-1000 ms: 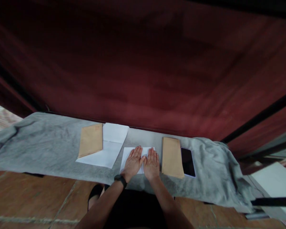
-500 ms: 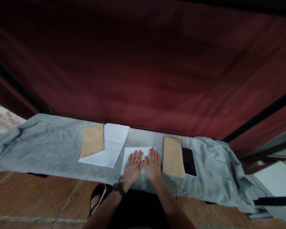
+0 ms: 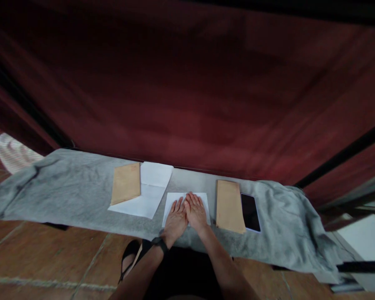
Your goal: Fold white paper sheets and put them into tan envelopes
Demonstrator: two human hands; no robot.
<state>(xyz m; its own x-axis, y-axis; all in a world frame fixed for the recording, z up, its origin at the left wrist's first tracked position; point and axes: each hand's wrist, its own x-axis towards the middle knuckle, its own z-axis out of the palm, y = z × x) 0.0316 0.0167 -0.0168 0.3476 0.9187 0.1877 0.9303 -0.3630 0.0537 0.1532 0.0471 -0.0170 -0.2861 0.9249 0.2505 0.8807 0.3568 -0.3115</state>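
A white sheet of paper point(image 3: 169, 203), which looks folded, lies on the grey cloth in front of me. Flat on its left half rests my left hand point(image 3: 176, 220), fingers stretched out. My right hand point(image 3: 196, 212) also lies flat, its fingers pointing away and partly over the left hand's fingers. Both palms cover the middle of the paper, so its centre is hidden. To the right sits a stack of brown envelopes point(image 3: 229, 206). On the left, another brown envelope point(image 3: 126, 183) partly covers larger white sheets point(image 3: 156, 183) with a crease across them.
A dark-screened phone point(image 3: 250, 212) lies just right of the envelope stack. The grey cloth point(image 3: 78, 187) covers a long narrow surface, with a dark red fabric wall point(image 3: 187, 104) behind it. A white panel point(image 3: 367, 239) stands at far right, above a tiled floor point(image 3: 43, 258).
My right hand has slid left across the paper and now overlaps the fingers of my left hand. The paper's right part has come into view. The camera has turned slightly.
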